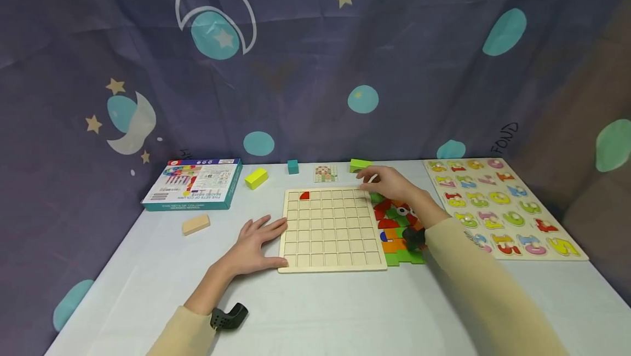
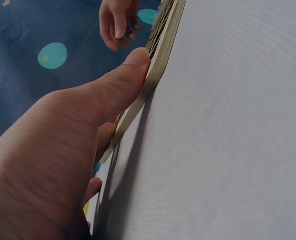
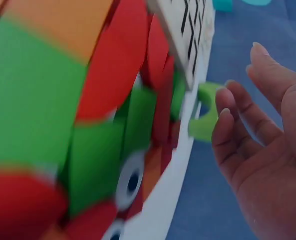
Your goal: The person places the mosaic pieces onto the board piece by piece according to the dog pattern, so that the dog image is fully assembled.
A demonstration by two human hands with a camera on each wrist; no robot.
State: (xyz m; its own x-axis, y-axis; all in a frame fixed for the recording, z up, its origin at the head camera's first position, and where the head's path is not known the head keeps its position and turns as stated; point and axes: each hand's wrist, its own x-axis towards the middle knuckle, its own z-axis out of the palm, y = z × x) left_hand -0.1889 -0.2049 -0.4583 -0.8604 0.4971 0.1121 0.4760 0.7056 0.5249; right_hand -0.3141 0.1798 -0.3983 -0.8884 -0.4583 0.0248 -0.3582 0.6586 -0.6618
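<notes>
A wooden grid board (image 1: 330, 230) lies flat on the white table, with one red quarter-circle tile (image 1: 304, 196) in a cell of its far row, towards the left. My left hand (image 1: 252, 247) rests along the board's left edge, fingers spread; its thumb (image 2: 137, 57) touches the rim in the left wrist view. Above the board's far right corner hovers my right hand (image 1: 389, 183), its fingers (image 3: 245, 107) loosely bent around nothing. A pile of red, green and orange tiles (image 1: 399, 224) lies beside the board's right edge, partly hidden under the right wrist.
Behind the board are a small patterned card (image 1: 326, 173), a green arch block (image 1: 360, 165), a teal cube (image 1: 293, 167) and a yellow block (image 1: 256, 178). A boxed set (image 1: 194, 186) and a plain wooden block (image 1: 195, 224) lie left; a number puzzle (image 1: 508, 211) lies right.
</notes>
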